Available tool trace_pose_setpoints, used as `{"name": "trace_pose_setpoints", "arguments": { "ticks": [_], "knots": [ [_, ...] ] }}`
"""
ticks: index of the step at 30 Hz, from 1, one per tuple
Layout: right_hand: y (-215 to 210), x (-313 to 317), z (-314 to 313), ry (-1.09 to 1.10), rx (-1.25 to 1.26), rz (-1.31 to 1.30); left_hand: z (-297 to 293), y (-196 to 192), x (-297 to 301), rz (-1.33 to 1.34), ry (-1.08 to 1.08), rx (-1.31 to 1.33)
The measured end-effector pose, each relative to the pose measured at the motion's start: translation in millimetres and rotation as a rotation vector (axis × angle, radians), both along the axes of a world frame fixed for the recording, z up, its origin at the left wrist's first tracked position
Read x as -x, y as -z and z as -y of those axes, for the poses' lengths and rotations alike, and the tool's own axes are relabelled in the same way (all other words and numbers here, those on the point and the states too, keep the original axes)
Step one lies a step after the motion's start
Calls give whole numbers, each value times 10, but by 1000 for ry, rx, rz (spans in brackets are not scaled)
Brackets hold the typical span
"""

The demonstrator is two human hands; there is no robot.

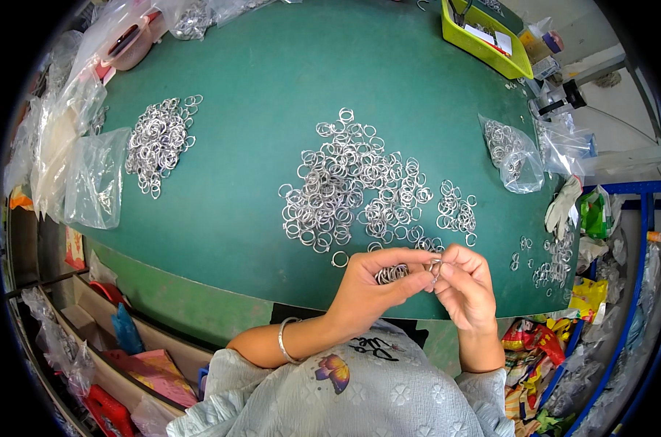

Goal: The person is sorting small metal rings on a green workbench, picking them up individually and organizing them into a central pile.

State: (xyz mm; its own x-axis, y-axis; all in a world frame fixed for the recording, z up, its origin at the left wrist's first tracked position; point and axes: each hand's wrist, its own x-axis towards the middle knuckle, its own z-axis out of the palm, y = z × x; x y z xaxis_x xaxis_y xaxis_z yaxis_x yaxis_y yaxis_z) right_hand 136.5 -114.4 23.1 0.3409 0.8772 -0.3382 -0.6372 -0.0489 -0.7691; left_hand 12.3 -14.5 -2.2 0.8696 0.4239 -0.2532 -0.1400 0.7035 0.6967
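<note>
My left hand [363,285] is closed round a stack of metal rings [392,274], its thumb and forefinger reaching toward the right. Between the fingertips of both hands sits a single silver ring [435,268], partly hidden by the fingers. My right hand [467,288] pinches it from the other side, at the table's near edge. Just beyond my hands spreads a large heap of silver rings [345,182]. One loose ring [340,258] lies near my left hand. A smaller cluster of rings [456,211] lies to the right of the heap.
The green table [236,167] also bears a ring pile [159,138] at left, clear plastic bags [94,178] and a pink bowl [132,47]. At right are a bag of rings [511,153], scattered rings [555,264], a white glove [562,207] and a yellow-green basket [483,47].
</note>
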Motion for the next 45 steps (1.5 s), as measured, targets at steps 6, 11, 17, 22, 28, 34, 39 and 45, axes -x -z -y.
{"name": "trace_pose_setpoints", "arguments": {
  "ticks": [6, 11, 17, 22, 28, 34, 39, 45],
  "knots": [
    [-27, 21, 23, 11, -9, -72, -15, -36, 11, 29, 2, -55],
    [-46, 41, 25, 16, -20, -117, -2, -28, 27, 46, 12, -16],
    [-22, 148, -53, 159, -54, 1449, 6, 57, 0, 87, 38, 125],
    [26, 167, -61, 73, -62, 1758, 72, 137, -74, 36, 82, 98],
    [227, -395, -39, 401, 371, 1500, 17, 241, -67, 64, 74, 408],
    [575, -1066, 47, 194, 519, 1888, 83, 212, -133, -35, 66, 232],
    [559, -987, 83, 267, 516, 1659, 67, 230, -121, -45, 74, 203],
    [147, -427, 50, 131, 241, 1270, 15, 200, -157, -102, 168, 202]
  ]
}}
